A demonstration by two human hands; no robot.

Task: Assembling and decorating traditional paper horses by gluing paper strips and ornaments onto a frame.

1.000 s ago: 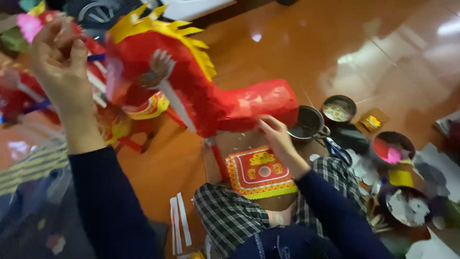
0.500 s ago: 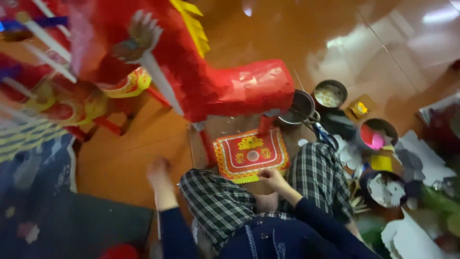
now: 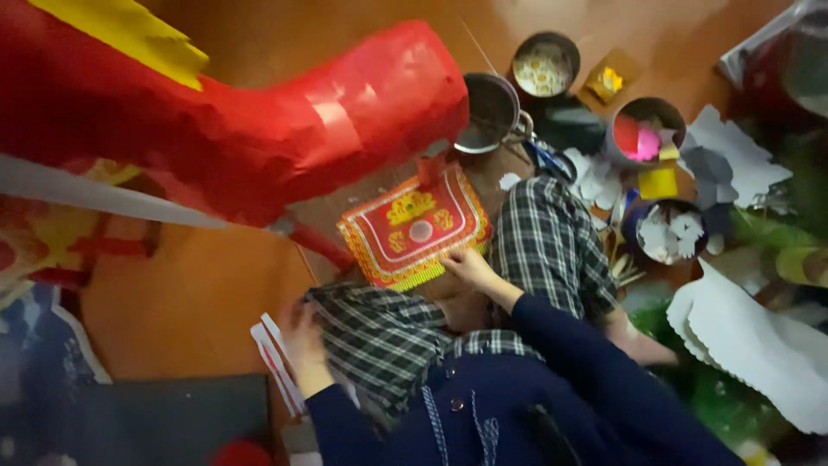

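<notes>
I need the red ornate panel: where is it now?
In the head view, centre: the red ornate panel lies below the red paper figure, under the right hand.
</notes>
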